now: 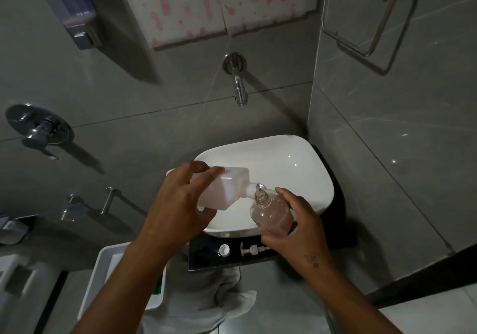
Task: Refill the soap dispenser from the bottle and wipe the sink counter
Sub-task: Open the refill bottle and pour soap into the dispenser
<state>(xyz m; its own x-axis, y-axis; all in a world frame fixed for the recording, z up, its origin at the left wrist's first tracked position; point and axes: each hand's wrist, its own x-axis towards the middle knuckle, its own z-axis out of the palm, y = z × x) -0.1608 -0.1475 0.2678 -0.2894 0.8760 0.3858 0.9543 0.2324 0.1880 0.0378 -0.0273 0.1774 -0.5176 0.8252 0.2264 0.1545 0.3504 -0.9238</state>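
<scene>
Grey tiled walls close in around a white basin point(291, 163) that sits on a dark counter point(206, 258) in the lower middle of the frame. My left hand point(178, 204) is wrapped around the refill bottle point(227, 186), a pale, squarish bottle with pinkish liquid inside, fingers curled over its top and thumb underneath, and I hold it tipped on its side over the basin so its white neck points right. My right hand point(296, 227) grips the clear soap dispenser point(271, 215) from its right side, fingers closed around the body; it leans toward the bottle, its open mouth meeting the bottle's neck, and pinkish soap fills its lower part. Just below my hands, on the front strip of the counter, lie a small white cap point(224, 250) and, beside it to the right, the dispenser's white pump head point(251, 250) on its side, partly hidden by my right wrist. Below the counter a pale cloth point(206, 300) hangs or lies in the lower middle, and a white tray point(103, 271) sits to its left, under my left forearm. Higher up, a chrome spout point(238, 85) comes out of the wall above the basin, a chrome lever control point(38, 127) is mounted at the left, a wall soap box point(77, 18) hangs in the upper left, and a metal towel ring point(371, 21) is in the upper right.
</scene>
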